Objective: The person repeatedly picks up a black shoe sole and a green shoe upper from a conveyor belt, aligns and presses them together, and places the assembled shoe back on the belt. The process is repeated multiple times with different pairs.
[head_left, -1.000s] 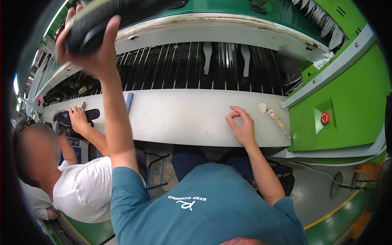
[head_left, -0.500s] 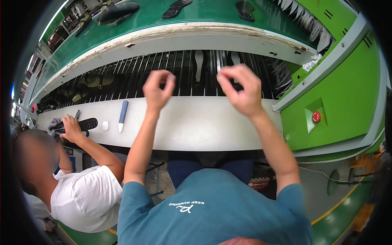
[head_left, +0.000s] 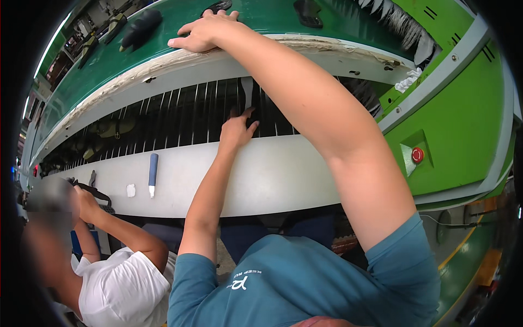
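My right hand [head_left: 202,34] reaches far forward over the green belt [head_left: 180,16], fingers spread. Its fingertips are beside a black shoe sole [head_left: 219,6], partly hidden behind them. My left hand [head_left: 237,132] is over the rack of thin metal rods [head_left: 180,111]. Its fingers are apart around the near end of a dark shoe sole with a pale inner face [head_left: 248,91]; whether they press on it is hard to make out. My right forearm crosses above the rods and hides part of them.
A blue-handled tool with a white tip [head_left: 153,174] and a white scrap [head_left: 131,190] lie on the pale ledge [head_left: 272,174]. Another black sole [head_left: 309,13] rests on the belt. Right, a green machine housing bears a red button [head_left: 418,155]. A co-worker in white [head_left: 122,280] sits left.
My right hand has swung left and forward, from above the rods to the green belt. My left hand has opened from a curl and lowered to the pale-faced sole. The whole view has shifted slightly.
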A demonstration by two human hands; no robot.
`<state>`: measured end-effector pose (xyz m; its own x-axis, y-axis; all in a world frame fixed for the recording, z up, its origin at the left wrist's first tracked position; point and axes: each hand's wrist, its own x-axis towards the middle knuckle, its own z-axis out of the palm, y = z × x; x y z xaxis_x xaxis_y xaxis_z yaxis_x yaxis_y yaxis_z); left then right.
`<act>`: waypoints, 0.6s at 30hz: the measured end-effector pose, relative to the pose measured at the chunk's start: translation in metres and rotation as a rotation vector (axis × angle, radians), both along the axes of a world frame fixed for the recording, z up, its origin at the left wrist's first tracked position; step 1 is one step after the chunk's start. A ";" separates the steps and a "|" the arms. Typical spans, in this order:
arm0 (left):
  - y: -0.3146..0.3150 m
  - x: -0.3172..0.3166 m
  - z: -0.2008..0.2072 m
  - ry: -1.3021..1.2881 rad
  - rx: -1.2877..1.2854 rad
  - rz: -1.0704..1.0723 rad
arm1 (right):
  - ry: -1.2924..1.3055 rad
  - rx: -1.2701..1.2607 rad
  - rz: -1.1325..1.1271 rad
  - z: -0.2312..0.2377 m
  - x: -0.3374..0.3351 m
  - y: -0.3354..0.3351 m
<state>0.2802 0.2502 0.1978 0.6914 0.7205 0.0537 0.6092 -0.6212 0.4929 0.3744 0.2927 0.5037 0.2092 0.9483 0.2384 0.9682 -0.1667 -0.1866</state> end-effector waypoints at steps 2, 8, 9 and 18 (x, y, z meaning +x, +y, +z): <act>0.008 0.008 -0.005 0.026 0.029 -0.039 | 0.032 0.033 0.006 0.000 0.005 0.002; 0.023 0.027 -0.031 0.033 0.216 -0.086 | -0.045 0.259 -0.013 -0.011 0.027 0.002; 0.025 0.029 -0.029 0.042 0.180 -0.077 | -0.085 0.348 -0.043 -0.016 0.031 0.000; 0.019 0.002 0.014 -0.357 -0.071 0.300 | 0.094 0.678 0.101 -0.014 0.122 -0.101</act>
